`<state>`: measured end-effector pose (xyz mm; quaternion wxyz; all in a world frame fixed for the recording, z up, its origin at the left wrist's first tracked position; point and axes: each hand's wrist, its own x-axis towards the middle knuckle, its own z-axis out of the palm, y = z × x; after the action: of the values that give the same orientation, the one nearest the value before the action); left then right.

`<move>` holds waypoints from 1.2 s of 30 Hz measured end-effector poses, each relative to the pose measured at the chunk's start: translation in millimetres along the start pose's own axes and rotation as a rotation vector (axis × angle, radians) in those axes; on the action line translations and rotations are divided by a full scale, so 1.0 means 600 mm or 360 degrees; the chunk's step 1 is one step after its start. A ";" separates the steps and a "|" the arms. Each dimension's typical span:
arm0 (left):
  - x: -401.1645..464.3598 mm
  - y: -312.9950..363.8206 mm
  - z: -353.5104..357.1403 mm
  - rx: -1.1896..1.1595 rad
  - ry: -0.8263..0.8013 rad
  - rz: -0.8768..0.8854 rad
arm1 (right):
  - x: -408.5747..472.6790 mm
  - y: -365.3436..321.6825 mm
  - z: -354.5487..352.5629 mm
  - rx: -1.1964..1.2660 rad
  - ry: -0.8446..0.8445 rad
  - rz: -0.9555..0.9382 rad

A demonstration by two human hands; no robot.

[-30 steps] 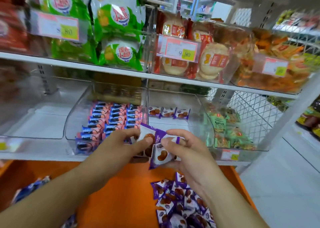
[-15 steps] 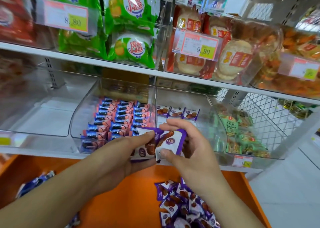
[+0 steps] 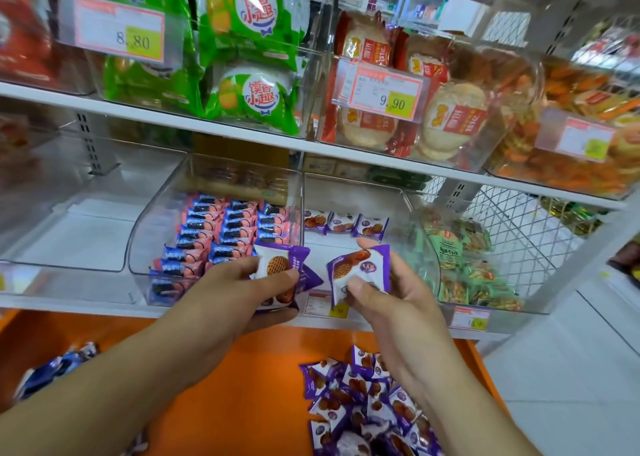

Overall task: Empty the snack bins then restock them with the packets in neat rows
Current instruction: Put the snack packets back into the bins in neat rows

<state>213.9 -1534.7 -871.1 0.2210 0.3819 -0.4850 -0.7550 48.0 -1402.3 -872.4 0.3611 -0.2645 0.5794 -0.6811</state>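
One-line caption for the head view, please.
Left hand and right hand each hold purple waffle packets before a clear bin holding three.

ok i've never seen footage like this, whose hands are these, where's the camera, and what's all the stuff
There is no machine here. A person wears a wide-angle camera on the head, looking forward and down, so you see their own two arms reaching out in front of shop shelves.

The left hand holds a few purple waffle packets in a small stack. The right hand pinches a single purple packet.

Just beyond the hands is a clear middle bin with only three purple packets in a row at its back. The bin to its left is already filled with neat rows of blue and pink packets. The bin to the right holds green packets.

Below, on the orange surface, lies a loose pile of purple packets waiting to be shelved.
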 end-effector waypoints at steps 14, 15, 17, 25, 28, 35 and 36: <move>0.010 0.012 0.005 0.0454 0.0116 0.0197 | 0.002 0.017 0.007 -0.0234 0.0024 0.0156; 0.015 0.016 0.001 0.0589 0.0164 0.0255 | 0.006 0.015 0.006 -0.0469 0.0110 0.0136; 0.030 0.020 -0.010 0.0894 0.0248 0.0385 | 0.027 0.011 0.001 -0.0709 0.0282 0.0091; 0.090 0.019 -0.056 0.1227 0.0366 0.0545 | 0.285 0.064 -0.035 -0.1519 0.0235 -0.0345; 0.104 0.015 -0.064 0.1220 0.0423 0.0508 | 0.370 0.090 -0.027 -0.1814 0.0080 -0.0386; 0.109 0.010 -0.062 0.1268 0.0499 0.0542 | 0.467 0.145 -0.015 -0.2293 -0.0010 -0.0780; 0.109 0.010 -0.061 0.1253 0.0493 0.0544 | 0.470 0.148 -0.015 -0.2349 0.0020 -0.0859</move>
<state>202.8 -1603.7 -898.3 0.2503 0.4598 -0.7524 -0.3998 -111.6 -1628.0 -977.8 -0.0893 -0.5638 0.7998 -0.1858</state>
